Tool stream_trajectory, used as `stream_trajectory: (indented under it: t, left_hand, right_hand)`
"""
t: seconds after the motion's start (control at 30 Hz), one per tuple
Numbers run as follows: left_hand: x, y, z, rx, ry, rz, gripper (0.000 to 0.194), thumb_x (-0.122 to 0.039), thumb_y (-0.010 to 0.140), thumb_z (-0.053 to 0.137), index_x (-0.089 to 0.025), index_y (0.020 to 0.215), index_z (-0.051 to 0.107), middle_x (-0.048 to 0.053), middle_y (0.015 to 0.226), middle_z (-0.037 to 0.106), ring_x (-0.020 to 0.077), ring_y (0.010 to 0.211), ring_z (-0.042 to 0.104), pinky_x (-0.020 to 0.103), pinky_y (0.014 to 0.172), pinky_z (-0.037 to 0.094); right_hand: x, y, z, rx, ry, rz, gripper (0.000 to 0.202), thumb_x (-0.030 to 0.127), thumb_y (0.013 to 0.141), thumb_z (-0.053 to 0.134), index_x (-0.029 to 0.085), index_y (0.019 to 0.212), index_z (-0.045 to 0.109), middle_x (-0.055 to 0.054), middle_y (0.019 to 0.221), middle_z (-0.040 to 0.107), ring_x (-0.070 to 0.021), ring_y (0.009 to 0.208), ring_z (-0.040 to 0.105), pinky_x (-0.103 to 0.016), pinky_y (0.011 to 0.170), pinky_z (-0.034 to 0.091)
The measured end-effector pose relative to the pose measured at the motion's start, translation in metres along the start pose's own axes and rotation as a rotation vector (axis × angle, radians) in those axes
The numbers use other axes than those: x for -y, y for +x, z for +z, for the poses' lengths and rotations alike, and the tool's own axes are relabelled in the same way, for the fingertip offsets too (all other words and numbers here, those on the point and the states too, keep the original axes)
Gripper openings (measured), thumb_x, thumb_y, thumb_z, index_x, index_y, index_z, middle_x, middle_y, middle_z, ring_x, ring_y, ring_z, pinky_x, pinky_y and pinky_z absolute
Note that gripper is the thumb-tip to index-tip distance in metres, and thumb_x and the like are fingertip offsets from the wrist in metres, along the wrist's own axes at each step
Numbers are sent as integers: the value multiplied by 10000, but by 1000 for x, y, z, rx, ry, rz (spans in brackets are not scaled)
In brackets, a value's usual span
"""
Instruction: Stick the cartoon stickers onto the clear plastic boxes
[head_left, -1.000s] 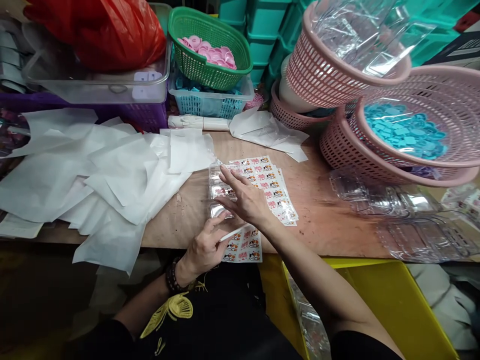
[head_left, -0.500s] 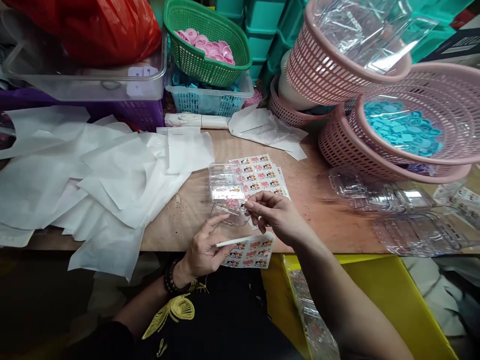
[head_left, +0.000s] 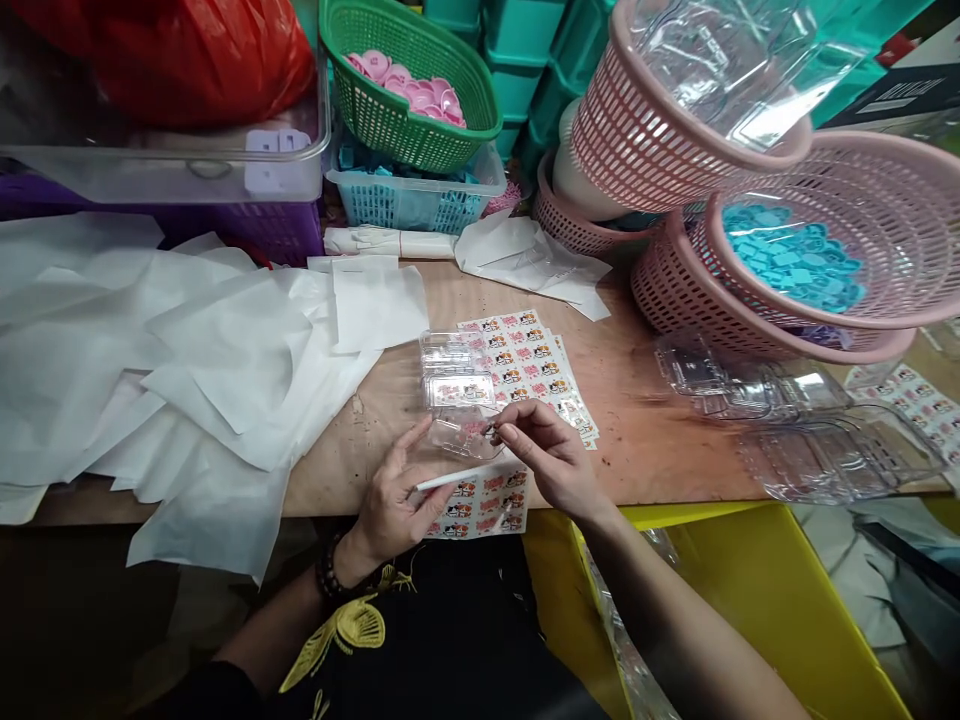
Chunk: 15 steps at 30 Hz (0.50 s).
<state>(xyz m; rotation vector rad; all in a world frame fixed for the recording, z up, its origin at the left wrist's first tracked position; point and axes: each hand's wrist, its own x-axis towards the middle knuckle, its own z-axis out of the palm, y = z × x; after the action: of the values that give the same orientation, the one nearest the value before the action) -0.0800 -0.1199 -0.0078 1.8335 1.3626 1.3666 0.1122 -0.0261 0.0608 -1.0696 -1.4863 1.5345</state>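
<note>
A wooden workbench [head_left: 637, 460] runs from left to right, its far side crowded with baskets and boxes. Near its middle lies a clear plastic case [head_left: 456, 355], opened out, with a printed label on its middle section. Over its near flap, the right hand [head_left: 551, 455] has thumb and forefinger pinched narrow on the right end of a small sticker [head_left: 475, 427] with pink print; whether the sticker touches the flap, I cannot tell. The left hand [head_left: 390, 510] grips a sticker sheet [head_left: 487, 505] with a white folded or rolled edge along its far side, thumb and fingers closed on its left part, while the forefinger reaches to the left edge of the flap. Just right of the case and partly beneath it are more sticker sheets [head_left: 536, 350], overlapping, printed with cats and pink lettering. To the left spreads a loose heap of white paper [head_left: 217, 340], hanging over the near edge. At the right, more clear cases [head_left: 840, 455] lie in front of pink baskets [head_left: 697, 300], one holding blue pieces [head_left: 795, 260]. On the far side, a green basket [head_left: 412, 130] of pink pieces [head_left: 412, 85] rests on a translucent box [head_left: 420, 200], with a red bag [head_left: 202, 70] at far left. A yellow box [head_left: 787, 600] stands below the near edge, to the right.
</note>
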Motion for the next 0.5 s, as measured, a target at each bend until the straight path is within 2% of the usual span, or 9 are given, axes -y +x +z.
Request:
stream_trajectory:
  t: [0.2,0.33,0.5]
  left_hand:
    - [-1,-10,2,8,112,30,32,-161,870,686,-168,866,717,139,1569,435,287,1268,603,435,1008,563]
    - [-3,-9,1,35,201,13,99,-188,891,674,-184,944,758,136,1561,455,270,1181,627,423,943,578]
    - [-3,-1,1,126,193,-83,211,-240,922,647,-263,1080,785,104,1586,424,205,952,638,408,888,586]
  right_hand:
    - [-8,-11,-5,42,47,63,326,526,821,748,221,819,632,-10,752,584,-152,696,532,-295,641,456]
    - [-5,-8,-9,106,60,94,344,534,808,755,214,804,627,-5,730,573,-145,672,510,-293,630,442]
    - [-1,1,-12,201,73,136,394,573,774,769,214,758,607,2,680,553,-155,683,518,-299,629,433]
